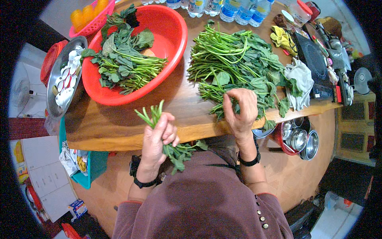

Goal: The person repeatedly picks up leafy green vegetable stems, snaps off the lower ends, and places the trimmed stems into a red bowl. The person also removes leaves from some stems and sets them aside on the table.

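Note:
My left hand (pixel 158 137) is closed around a small bunch of leafy greens (pixel 150 115). Their cut stems poke up above the fist, and the leaves hang below it by the table's front edge. At the near side of a big heap of leafy greens (pixel 242 59) is my right hand (pixel 241 111), its fingers curled toward the thumb. Whatever lies between those fingertips is too small or hidden to make out. To the left, a large red basin (pixel 131 97) holds more of the same greens (pixel 127 63), stems lying toward the right.
A steel tray (pixel 55 99) with white and red items stands left of the basin, near a pink basket (pixel 91 22). Water bottles (pixel 230 10) line the back. A grey cloth (pixel 298 81), yellow gloves (pixel 283 40) and an induction cooker (pixel 312 59) are at the right. Below are metal bowls (pixel 298 139).

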`<action>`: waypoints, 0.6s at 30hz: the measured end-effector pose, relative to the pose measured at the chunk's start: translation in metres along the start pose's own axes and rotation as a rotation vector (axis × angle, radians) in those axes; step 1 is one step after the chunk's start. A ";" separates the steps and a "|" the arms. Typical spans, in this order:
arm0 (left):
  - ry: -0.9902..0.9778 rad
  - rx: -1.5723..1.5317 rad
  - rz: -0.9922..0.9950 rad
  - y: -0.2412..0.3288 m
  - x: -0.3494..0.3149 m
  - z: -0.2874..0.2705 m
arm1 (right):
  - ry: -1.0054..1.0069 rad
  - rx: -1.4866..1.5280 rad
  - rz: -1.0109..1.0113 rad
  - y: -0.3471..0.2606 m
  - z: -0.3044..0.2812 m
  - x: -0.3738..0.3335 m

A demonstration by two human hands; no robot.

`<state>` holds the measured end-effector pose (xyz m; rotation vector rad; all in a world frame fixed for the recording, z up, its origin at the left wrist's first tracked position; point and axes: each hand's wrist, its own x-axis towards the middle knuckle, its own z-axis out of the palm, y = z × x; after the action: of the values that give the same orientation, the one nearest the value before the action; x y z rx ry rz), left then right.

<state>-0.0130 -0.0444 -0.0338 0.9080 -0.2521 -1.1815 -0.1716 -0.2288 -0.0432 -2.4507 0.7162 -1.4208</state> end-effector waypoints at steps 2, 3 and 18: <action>0.026 0.029 -0.034 -0.007 0.003 0.009 | -0.022 0.039 -0.041 -0.006 0.000 -0.002; -0.004 0.043 -0.011 -0.011 0.006 0.013 | -0.050 0.053 -0.059 -0.009 -0.001 -0.004; 0.084 0.054 0.098 -0.028 0.011 0.019 | -0.295 0.187 -0.117 -0.040 0.003 -0.032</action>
<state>-0.0393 -0.0651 -0.0450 0.9793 -0.2590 -1.0475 -0.1702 -0.1786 -0.0517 -2.5093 0.3652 -1.0719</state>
